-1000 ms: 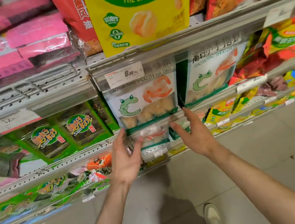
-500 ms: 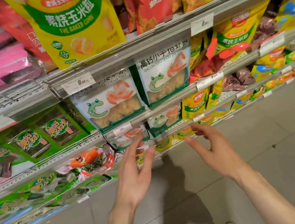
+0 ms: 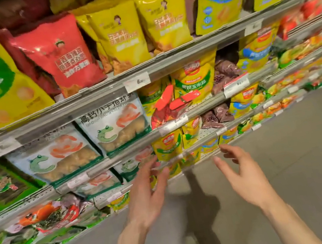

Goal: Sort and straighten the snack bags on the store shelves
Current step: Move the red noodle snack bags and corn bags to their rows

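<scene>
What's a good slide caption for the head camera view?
Both empty hands, left hand and right hand, reach toward small yellow snack bags on a store shelf.

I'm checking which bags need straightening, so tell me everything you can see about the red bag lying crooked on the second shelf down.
The red bag is glossy, crinkled plastic film with orange-red patches; any print is too blurred to read. It lies tipped over at a slant rather than upright, leaning across the yellow corn bag behind it, its lower end against the shelf rail. The white frog bag stands to its left. Neither hand touches it.
</scene>
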The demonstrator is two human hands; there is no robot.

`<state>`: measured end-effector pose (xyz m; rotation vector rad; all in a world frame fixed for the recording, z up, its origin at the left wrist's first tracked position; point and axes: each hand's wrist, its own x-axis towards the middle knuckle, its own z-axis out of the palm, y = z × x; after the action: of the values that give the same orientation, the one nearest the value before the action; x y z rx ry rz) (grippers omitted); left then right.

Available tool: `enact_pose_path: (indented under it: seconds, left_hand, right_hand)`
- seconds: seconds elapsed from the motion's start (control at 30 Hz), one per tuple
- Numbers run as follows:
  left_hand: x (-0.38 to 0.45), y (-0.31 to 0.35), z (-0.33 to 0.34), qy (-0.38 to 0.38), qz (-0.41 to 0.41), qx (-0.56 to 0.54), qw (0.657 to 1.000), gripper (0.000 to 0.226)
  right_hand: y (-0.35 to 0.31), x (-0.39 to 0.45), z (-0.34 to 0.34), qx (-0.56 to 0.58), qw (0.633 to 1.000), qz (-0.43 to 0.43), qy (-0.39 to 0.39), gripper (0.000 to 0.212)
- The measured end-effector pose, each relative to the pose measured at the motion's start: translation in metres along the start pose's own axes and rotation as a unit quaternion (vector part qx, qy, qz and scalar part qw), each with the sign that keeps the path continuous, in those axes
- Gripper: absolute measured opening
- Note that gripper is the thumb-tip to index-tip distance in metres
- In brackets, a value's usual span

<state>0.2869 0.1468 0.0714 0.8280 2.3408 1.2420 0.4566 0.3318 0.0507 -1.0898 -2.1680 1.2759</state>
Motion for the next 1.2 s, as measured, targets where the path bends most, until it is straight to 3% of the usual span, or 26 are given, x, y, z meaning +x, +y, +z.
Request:
enact_pose_path:
  seconds: [0.1,0.23,0.33,0.5,0.57,0.63,0.77,0.9,1.07,1.2]
  left_hand:
    - [0.033,0.017,0.020,0.000,0.002,-0.018,1.000,0.051]
    - [0.086,0.029,0.044,-0.002,0.007,-0.042,0.999,0.027]
    - [0.127,0.030,0.056,0.017,0.005,-0.050,0.999,0.038]
    - [0.179,0.021,0.065,0.058,-0.019,-0.030,0.998,0.049]
    - [0.189,0.019,0.066,0.081,-0.018,0.009,0.997,0.049]
    - [0.200,0.016,0.066,0.106,-0.018,0.062,0.992,0.056]
    - [0.229,0.017,0.072,0.103,-0.063,0.090,0.989,0.069]
    - [0.258,0.018,0.083,0.090,-0.101,0.137,0.981,0.062]
    - [0.266,0.018,0.086,0.070,-0.117,0.161,0.977,0.046]
    - [0.268,0.010,0.081,0.065,-0.142,0.145,0.977,0.015]
  right_hand:
    - [0.010,0.033,-0.022,-0.008,1.000,0.005,0.023,0.062]
    - [0.018,0.083,-0.044,-0.031,0.999,-0.004,0.043,0.043]
    - [0.017,0.126,-0.054,-0.056,0.998,-0.013,0.035,0.033]
    - [0.017,0.200,-0.048,-0.087,0.995,-0.041,-0.008,0.058]
    - [0.018,0.226,-0.042,-0.108,0.992,-0.058,-0.021,0.058]
    - [0.014,0.251,-0.036,-0.128,0.987,-0.075,-0.059,0.055]
    - [0.018,0.302,-0.010,-0.159,0.968,-0.132,-0.143,0.074]
    - [0.017,0.342,0.017,-0.252,0.922,-0.163,-0.247,0.087]
    - [0.022,0.365,0.027,-0.265,0.894,-0.207,-0.296,0.061]
    - [0.021,0.379,0.021,-0.259,0.889,-0.220,-0.305,0.050]
